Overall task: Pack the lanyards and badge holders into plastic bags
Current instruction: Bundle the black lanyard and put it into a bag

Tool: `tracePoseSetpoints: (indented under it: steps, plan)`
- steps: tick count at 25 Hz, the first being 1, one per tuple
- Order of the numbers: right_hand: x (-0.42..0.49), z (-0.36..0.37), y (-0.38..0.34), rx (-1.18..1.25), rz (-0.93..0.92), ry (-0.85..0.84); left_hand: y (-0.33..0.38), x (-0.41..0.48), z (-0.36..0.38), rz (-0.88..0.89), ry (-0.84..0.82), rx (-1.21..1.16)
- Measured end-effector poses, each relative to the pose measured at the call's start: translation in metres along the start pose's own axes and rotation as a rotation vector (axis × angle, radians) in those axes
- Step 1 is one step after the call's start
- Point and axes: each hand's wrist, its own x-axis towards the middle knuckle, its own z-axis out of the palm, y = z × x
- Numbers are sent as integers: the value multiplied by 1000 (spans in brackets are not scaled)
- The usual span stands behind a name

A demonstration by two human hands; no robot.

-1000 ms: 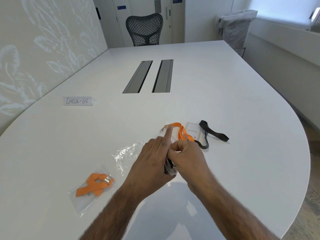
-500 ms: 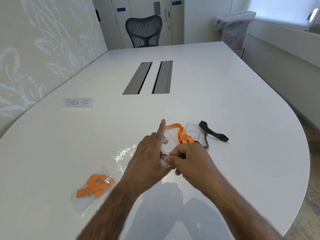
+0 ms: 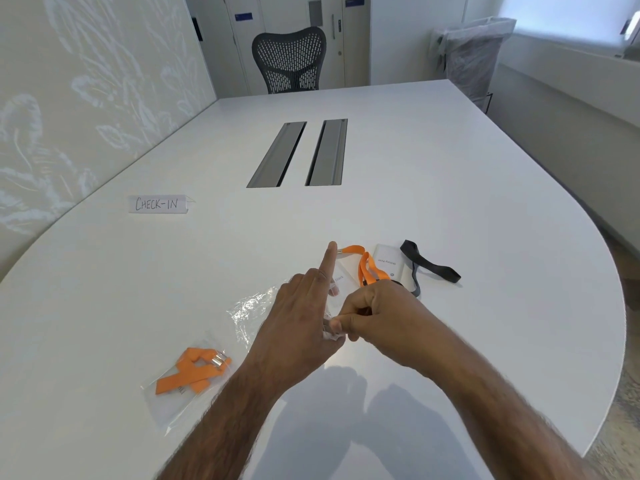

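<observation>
White, round-ended conference table fills the view, and near its front edge a crumpled clear plastic bag is held just above the surface between both hands. One end spreads out to the left; the other is gathered where the hands meet. The left hand grips the bag with three fingers curled under and the index finger straight, pointing away. The right hand has its fingers curled, thumb and forefinger pinching the bag's edge (something dark shows inside the curl, too hidden to name). Just beyond the hands lie a loose orange fabric lanyard across a clear badge holder, a white badge card and a black fabric lanyard. Near left, a flat sealed bag with a folded orange lanyard rests well apart. Further off stand a folded paper CHECK-IN sign, two grey cable slots and a black mesh office chair
</observation>
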Motion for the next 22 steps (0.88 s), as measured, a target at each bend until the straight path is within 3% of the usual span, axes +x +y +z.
tracePoseSetpoints:
  steps: [9, 16, 22]
  plan:
    - [2, -9, 6, 166, 41, -203, 12, -3, 1, -9, -59, -45]
    - [7, 9, 8, -91, 118, 103, 13, -4, 1, -31, -106, -80]
    - [11, 13, 17, 394, 201, -44, 27, -1, 1, -90, -109, -130]
